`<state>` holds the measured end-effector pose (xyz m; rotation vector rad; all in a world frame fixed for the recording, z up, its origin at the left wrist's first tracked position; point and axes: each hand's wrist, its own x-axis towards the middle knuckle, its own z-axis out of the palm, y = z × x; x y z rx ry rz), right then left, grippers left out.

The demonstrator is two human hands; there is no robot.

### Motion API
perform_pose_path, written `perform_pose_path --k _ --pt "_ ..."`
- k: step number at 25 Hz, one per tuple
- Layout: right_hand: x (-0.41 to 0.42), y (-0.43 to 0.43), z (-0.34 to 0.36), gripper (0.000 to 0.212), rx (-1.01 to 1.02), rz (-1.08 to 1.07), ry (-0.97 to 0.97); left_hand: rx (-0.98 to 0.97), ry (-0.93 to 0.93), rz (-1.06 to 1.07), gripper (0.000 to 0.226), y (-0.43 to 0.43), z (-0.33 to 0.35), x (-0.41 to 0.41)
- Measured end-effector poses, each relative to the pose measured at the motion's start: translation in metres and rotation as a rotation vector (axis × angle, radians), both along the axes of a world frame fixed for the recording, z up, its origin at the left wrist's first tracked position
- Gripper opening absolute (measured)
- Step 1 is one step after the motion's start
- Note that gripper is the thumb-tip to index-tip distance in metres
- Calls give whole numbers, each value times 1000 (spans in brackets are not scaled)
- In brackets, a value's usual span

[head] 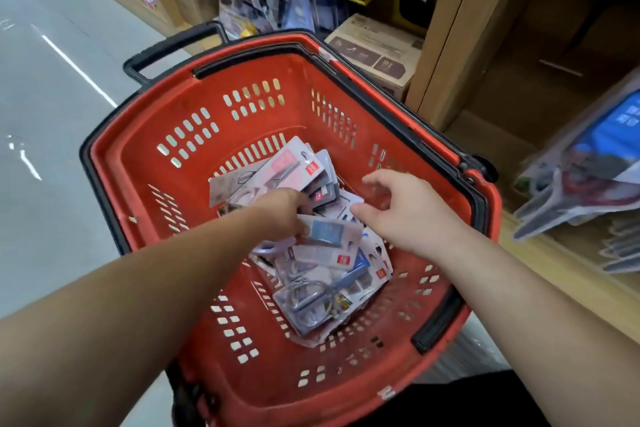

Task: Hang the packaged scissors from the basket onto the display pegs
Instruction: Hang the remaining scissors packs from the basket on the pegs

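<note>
Head view, down into red basket (pixel 166 149). Left hand (pixel 282 211): fingers curled, pinching blue pack (pixel 327 230) at its left edge, atop heap of scissors packs (pixel 311 291) on basket floor. Right hand (pixel 410 215): fingers (pixel 375 180) spread, loosely bent, holding nothing, just beside blue pack. Left fingertips partly hidden among packs, blurred. Shelf goods (pixel 588 177) at right, cut off.

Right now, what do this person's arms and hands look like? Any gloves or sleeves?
The left arm and right arm are bare, with no sleeves as far as the picture reaches. The left hand and right hand wear no gloves, and I see no rings, watch or bracelet. A strip of dark clothing shows at the bottom edge.
</note>
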<state>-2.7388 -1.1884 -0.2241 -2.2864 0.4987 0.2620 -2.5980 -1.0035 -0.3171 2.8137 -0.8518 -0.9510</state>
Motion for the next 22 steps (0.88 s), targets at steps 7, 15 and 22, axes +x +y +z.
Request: perform_pose_path --k 7,15,22 --pt "3 -3 7 63 185 -126 -88 -612 363 236 10 31 61 -23" --pt "-7 -4 33 14 -403 168 -140 -304 261 315 16 0 24 -40" --pt "-9 -11 25 30 -564 73 -173 -201 245 339 61 -6 -50 -55"
